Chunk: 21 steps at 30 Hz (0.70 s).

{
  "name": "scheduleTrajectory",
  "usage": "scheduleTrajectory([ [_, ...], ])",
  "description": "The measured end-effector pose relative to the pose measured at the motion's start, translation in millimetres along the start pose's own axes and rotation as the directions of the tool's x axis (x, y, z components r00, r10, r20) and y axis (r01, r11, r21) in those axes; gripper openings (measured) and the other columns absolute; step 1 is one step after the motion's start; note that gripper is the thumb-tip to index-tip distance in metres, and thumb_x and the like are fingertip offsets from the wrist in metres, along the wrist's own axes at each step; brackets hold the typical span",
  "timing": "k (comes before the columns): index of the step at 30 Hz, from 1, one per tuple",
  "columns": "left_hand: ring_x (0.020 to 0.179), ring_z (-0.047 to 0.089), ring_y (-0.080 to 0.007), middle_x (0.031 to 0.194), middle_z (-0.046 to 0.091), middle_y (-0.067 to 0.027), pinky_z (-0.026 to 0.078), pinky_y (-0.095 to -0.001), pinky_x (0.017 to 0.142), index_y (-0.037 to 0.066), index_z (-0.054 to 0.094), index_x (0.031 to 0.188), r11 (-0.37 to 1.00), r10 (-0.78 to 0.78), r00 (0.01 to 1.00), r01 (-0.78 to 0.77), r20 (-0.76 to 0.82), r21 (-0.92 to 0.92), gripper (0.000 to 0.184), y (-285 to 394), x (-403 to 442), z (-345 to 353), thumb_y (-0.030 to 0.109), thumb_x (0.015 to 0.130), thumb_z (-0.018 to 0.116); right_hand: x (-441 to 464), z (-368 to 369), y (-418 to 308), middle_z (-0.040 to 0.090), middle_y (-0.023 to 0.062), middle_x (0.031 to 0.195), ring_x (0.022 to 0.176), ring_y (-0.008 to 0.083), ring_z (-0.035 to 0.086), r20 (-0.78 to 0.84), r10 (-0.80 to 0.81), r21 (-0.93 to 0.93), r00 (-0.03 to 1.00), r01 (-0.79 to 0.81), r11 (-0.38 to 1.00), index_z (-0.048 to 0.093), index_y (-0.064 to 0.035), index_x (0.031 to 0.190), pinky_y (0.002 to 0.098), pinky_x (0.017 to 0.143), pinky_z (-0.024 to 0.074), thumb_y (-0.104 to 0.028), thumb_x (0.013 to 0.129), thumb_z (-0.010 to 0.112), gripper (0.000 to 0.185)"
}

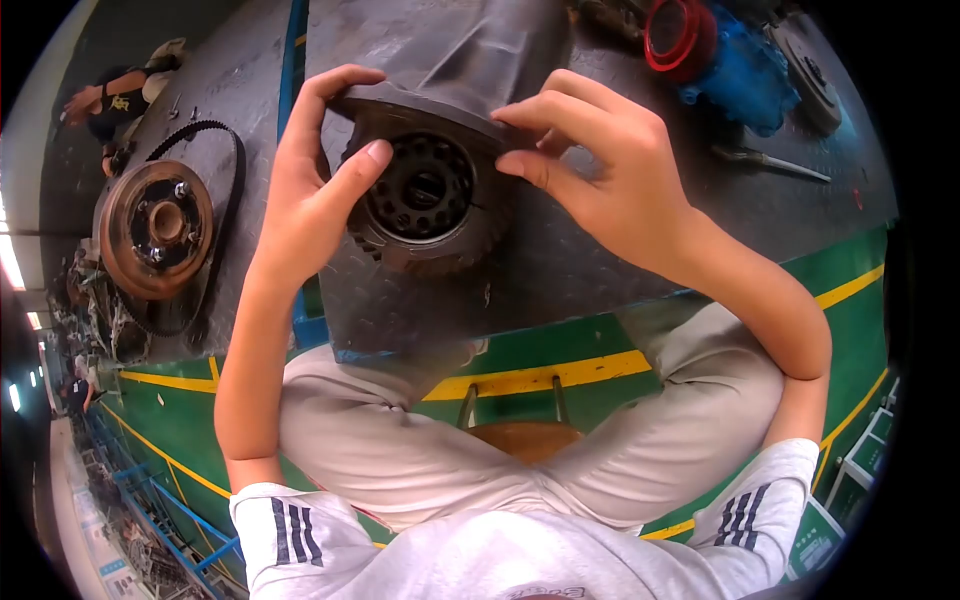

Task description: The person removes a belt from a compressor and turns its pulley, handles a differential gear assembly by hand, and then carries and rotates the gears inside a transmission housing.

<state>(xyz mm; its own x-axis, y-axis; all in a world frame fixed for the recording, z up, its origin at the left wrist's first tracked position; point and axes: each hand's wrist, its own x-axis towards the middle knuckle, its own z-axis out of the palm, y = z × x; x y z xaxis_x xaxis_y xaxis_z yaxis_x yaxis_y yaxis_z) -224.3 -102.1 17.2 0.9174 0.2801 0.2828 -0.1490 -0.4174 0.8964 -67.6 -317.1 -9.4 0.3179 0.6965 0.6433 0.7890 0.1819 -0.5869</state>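
Curving between the left hand (320, 190) and right hand (622, 165), a dark metal flange (430, 103) is held by curled fingers, beside a round, perforated hub (424, 188).

On my feed I record a rust-brown wheel (157, 232) on the left bench top (232, 65), a black toothed belt (239, 180) curving about it. At right I note a blue housing (745, 82) with a red collar (682, 38), a slim metal rod (797, 168) near it. Below, I log a brown stool (522, 438) over green floor (600, 392).

Nothing legible — lettering (570, 592) on the shirt (460, 555) is too unclear.
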Motion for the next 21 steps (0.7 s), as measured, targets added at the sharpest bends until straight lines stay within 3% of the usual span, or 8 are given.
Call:
scheduleTrajectory([
  [3,0.117,0.053,-0.0139,0.121,0.056,-0.0061,0.045,-0.028,0.102,0.003,0.054,0.134,0.998,0.039,0.999,-0.039,-0.006,-0.045,0.041,0.7,1.7,4.2,0.018,0.097,0.062,-3.9,1.6,-2.9,0.062,0.0112,0.086,0.071,0.0265,0.068,0.006,0.008,0.012,1.0,-0.008,1.0,0.066,-0.0012,0.097,0.0332,0.063,0.0556,-0.008,0.083,0.082,0.022],
  [8,0.117,0.056,-0.0225,0.122,0.062,-0.0094,0.04,-0.0299,0.105,0.003,0.065,0.117,0.913,0.324,0.946,-0.313,-0.001,0.264,0.022,-10.4,8.8,11.3,0.015,0.104,0.052,-12.9,-5.4,-0.8,0.058,0.0099,0.083,0.062,0.0303,0.058,0.046,-0.15,-0.158,0.988,0.156,0.975,0.064,-0.0047,0.091,0.0354,0.055,0.0476,-0.01,0.079,0.083,0.023],
  [15,0.117,0.057,-0.0179,0.124,0.064,-0.0081,0.041,-0.0276,0.105,0.001,0.066,0.122,0.941,0.324,0.945,-0.318,-0.039,0.118,0.027,-15.6,8.6,11.9,0.011,0.106,0.046,-9.6,-11.6,-2.7,0.062,0.0096,0.084,0.066,0.0204,0.066,0.124,-0.136,-0.154,0.983,0.154,0.976,0.068,0.0023,0.099,0.0242,0.057,0.0518,-0.005,0.083,0.082,0.022],
  [16,0.114,0.059,-0.0166,0.122,0.066,-0.0075,0.044,-0.0262,0.102,0.002,0.066,0.125,0.919,0.363,0.931,-0.353,-0.03,0.173,0.029,-17.8,9.5,10.6,0.013,0.108,0.046,-9.5,-13.6,-5.8,0.065,0.0111,0.088,0.078,0.023,0.068,0.136,-0.091,-0.178,0.987,0.114,0.977,0.069,0.0016,0.104,0.0277,0.069,0.0551,-0.009,0.085,0.081,0.025],
  [17,0.114,0.059,-0.0166,0.122,0.066,-0.0075,0.044,-0.0262,0.102,0.002,0.066,0.125,0.919,0.363,0.931,-0.353,-0.03,0.174,0.029,-18.6,9.0,9.7,0.013,0.108,0.046,-5.4,-15.1,-6.8,0.065,0.0111,0.088,0.078,0.023,0.068,0.136,-0.091,-0.178,0.986,0.115,0.977,0.069,0.0016,0.104,0.0277,0.069,0.0551,-0.009,0.085,0.081,0.025],
  [19,0.131,0.057,-0.0203,0.136,0.066,-0.0124,0.036,-0.0313,0.116,-0.001,0.064,0.133,0.937,0.32,0.947,-0.313,-0.019,0.156,0.035,-20.2,7.4,8.0,0.016,0.11,0.043,7.2,-15.1,-10.6,0.069,0.0152,0.095,0.097,0.0276,0.066,0.096,-0.257,-0.286,0.962,0.274,0.918,0.071,0.0002,0.112,0.0347,0.089,0.0524,-0.01,0.082,0.082,0.034],
  [20,0.131,0.057,-0.0203,0.136,0.066,-0.0124,0.036,-0.0313,0.116,-0.001,0.064,0.133,0.937,0.321,0.947,-0.314,-0.021,0.152,0.035,-20.9,7.3,7.0,0.016,0.11,0.043,13.1,-14.8,-14.1,0.072,0.0181,0.102,0.11,0.0304,0.066,0.098,-0.306,-0.305,0.947,0.322,0.896,0.073,-0.0009,0.117,0.0392,0.102,0.0503,-0.01,0.081,0.082,0.039],
  [21,0.132,0.057,-0.021,0.137,0.066,-0.0125,0.037,-0.0316,0.116,-0.001,0.064,0.132,0.938,0.32,0.947,-0.313,-0.023,0.152,0.035,-21.5,7.7,5.4,0.017,0.11,0.043,11.5,-12.0,-9.6,0.072,0.0181,0.102,0.11,0.0304,0.066,0.102,-0.307,-0.307,0.946,0.323,0.895,0.073,-0.0009,0.117,0.0392,0.102,0.0503,-0.01,0.081,0.082,0.039],
])
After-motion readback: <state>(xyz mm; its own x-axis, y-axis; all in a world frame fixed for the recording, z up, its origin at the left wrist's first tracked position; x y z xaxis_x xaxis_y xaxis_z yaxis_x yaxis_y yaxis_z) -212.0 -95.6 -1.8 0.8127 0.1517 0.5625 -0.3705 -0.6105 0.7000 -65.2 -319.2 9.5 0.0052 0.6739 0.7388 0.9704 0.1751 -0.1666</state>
